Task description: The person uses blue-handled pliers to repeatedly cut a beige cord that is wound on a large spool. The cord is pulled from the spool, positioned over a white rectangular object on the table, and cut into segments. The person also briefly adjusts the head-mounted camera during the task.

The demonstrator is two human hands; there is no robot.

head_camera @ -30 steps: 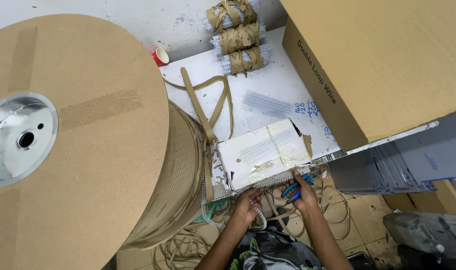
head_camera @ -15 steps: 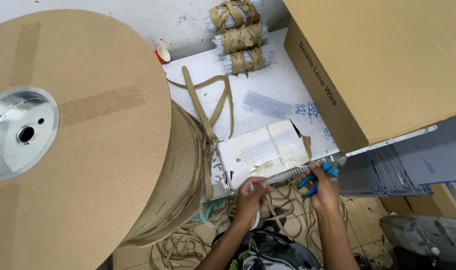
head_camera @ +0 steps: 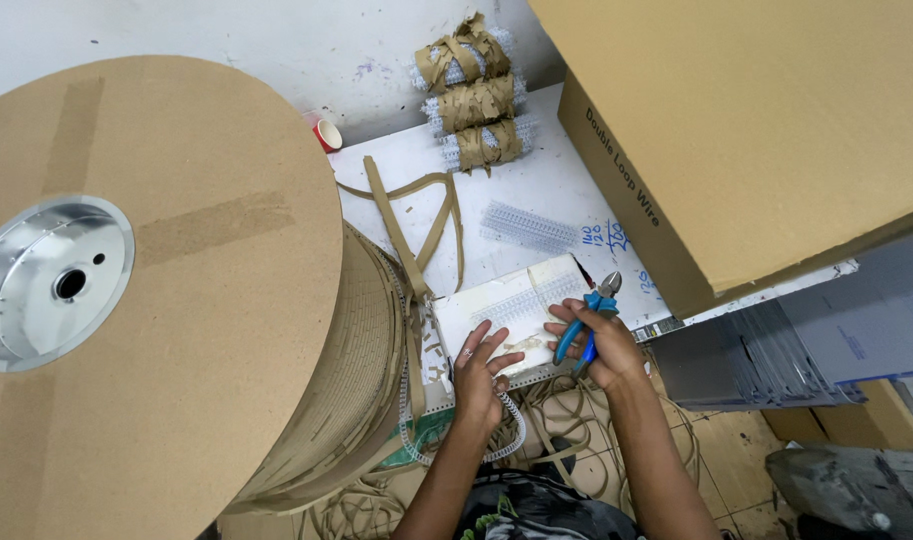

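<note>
Gripping blue-handled cutters (head_camera: pixel 588 322) in the right hand (head_camera: pixel 604 345), fingers wrapped shut, w/ left hand (head_camera: pixel 479 368) flat & spread on the white wire-comb strip (head_camera: pixel 521 300) at counter (head_camera: pixel 536 190) edge, the person handles light, springy, kink-prone wire, prob. best pinched along its spine.

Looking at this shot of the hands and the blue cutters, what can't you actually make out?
Head view only:
- Left hand palm covers what lies under it.
- Blue cutters: the right hand hides most of the handles; jaw tips too small to judge.
- Big spool: cut off by the left and bottom edges.
- Cardboard box: closed, contents hidden.
</note>
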